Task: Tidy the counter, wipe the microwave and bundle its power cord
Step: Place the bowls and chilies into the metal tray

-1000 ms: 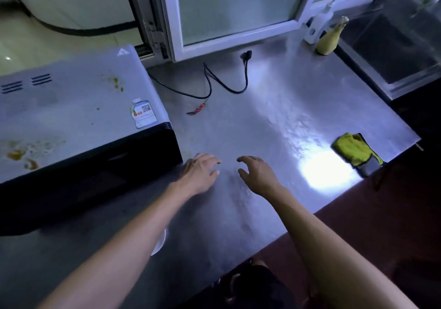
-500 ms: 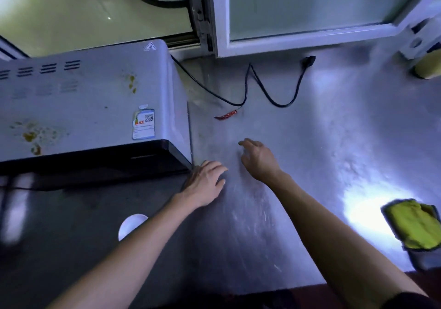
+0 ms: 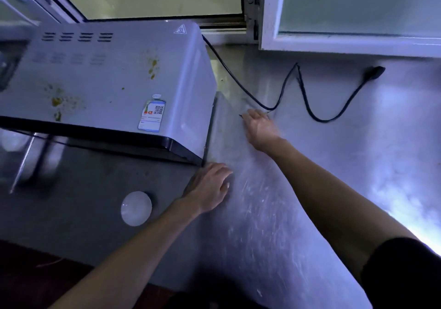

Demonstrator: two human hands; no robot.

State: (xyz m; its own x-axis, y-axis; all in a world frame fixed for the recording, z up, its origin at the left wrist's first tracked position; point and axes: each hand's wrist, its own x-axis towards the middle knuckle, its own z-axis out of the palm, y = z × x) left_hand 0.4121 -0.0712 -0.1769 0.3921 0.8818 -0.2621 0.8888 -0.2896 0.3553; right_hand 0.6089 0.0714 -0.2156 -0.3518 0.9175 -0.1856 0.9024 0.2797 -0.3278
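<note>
The white microwave point(image 3: 107, 82) stands on the steel counter point(image 3: 322, 177) at the left, its top marked with yellow-brown food stains point(image 3: 57, 102). Its black power cord point(image 3: 307, 108) runs from the back corner and loops loosely across the counter to the unplugged plug point(image 3: 374, 72). My right hand point(image 3: 260, 127) is stretched out palm down at the near bend of the cord, covering a small piece of litter whose thin dark tip sticks out beside my fingers. Whether the fingers grip it is hidden. My left hand point(image 3: 210, 187) rests flat and open on the counter at the microwave's front right corner.
A white-framed window point(image 3: 334, 44) lines the back edge of the counter. A small white round disc point(image 3: 136, 208) lies in front of the microwave door, left of my left forearm. A bright light patch falls on the counter at the far right.
My right hand has reached forward to the cord's bend and now covers the small red piece that lay there. The view has swung left, and the yellow cloth is out of frame. The left hand stayed put.
</note>
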